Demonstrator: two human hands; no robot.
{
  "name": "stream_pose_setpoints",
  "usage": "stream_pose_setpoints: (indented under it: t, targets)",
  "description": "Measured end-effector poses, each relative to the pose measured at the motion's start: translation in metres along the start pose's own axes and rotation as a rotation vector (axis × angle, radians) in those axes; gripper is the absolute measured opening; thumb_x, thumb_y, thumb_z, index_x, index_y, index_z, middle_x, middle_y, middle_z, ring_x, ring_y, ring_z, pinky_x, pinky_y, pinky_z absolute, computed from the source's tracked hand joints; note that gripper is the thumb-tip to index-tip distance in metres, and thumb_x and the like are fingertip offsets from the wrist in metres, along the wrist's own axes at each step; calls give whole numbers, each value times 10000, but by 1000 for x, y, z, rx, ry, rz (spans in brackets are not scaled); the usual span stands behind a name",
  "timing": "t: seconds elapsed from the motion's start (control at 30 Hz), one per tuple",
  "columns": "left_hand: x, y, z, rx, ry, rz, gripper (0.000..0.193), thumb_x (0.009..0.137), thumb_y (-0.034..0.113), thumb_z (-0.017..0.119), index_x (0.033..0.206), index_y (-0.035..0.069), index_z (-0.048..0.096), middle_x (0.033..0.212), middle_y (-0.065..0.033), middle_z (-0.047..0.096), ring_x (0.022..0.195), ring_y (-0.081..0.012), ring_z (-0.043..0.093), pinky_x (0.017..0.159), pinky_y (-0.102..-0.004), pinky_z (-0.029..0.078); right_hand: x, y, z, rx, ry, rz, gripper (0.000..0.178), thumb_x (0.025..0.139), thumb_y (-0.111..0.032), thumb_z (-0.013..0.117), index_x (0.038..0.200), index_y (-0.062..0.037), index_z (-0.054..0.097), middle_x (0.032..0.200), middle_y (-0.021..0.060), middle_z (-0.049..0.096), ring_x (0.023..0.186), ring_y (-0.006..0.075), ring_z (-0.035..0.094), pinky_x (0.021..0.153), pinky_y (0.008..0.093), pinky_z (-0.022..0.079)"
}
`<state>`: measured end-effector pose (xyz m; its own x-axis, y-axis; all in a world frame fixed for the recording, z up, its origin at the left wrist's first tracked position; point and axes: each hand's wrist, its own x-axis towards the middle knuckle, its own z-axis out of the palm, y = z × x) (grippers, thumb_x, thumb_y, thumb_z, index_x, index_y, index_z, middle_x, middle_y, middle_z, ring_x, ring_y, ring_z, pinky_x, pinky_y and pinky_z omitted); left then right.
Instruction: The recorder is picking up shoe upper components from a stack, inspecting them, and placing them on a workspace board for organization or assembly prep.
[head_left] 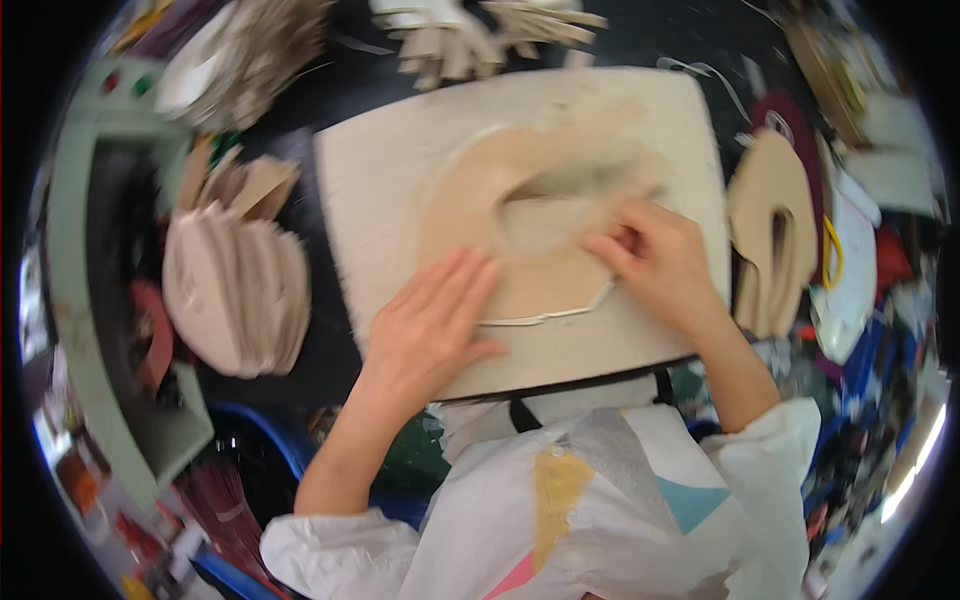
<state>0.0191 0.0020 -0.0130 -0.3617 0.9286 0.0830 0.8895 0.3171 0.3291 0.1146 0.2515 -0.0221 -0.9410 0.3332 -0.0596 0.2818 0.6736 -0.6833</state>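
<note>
A beige curved sheet piece [545, 285] with an oval opening and a thin white lower edge lies on a cream board [380, 170]. My left hand [430, 315] rests flat on its lower left part, fingers stretched out and thumb apart. Over its right side, beside the opening, my right hand [660, 255] is closed, thumb and fingers drawn together in a pinch. Whatever is between those fingers is hidden and blurred. The piece's upper right part is smeared by motion, so its outline there cannot be made out.
Left of the board stands a stack of beige cut pieces [240, 290], with a grey-green machine frame [95, 290] beyond. More pieces [240, 65] and beige strips [450, 50] lie along the far side. A slotted beige piece [770, 220] is close to the board's right edge.
</note>
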Motion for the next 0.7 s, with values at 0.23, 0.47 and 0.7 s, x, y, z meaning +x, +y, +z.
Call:
stream_pose_setpoints:
  t: [0.23, 0.47, 0.7]
  targets:
    - [-5, -35, -67, 149, 397, -152, 249, 900, 79, 622, 1143, 26, 633, 1009, -128, 683, 875, -221, 683, 755, -291, 549, -8, 32, -10, 464, 29, 244, 229, 935, -165, 662, 764, -35, 580, 635, -50, 513, 553, 20, 441, 491, 195, 334]
    - [-157, -122, -93, -273, 1201, -983, 268, 969, 134, 591, 1152, -57, 632, 943, -58, 675, 839, -107, 601, 772, -245, 473, -11, 36, -2, 343, 47, 130, 225, 944, -169, 644, 773, -42, 572, 638, -53, 505, 550, 16, 433, 494, 189, 333]
    - [-106, -102, -89, 612, 936, -936, 378, 859, 100, 692, 1224, 15, 640, 958, -104, 575, 781, -229, 536, 725, -321, 461, -12, 35, 0, 358, 132, 102, 182, 892, -89, 683, 760, 8, 605, 632, -24, 536, 583, 41, 470, 524, 212, 391]
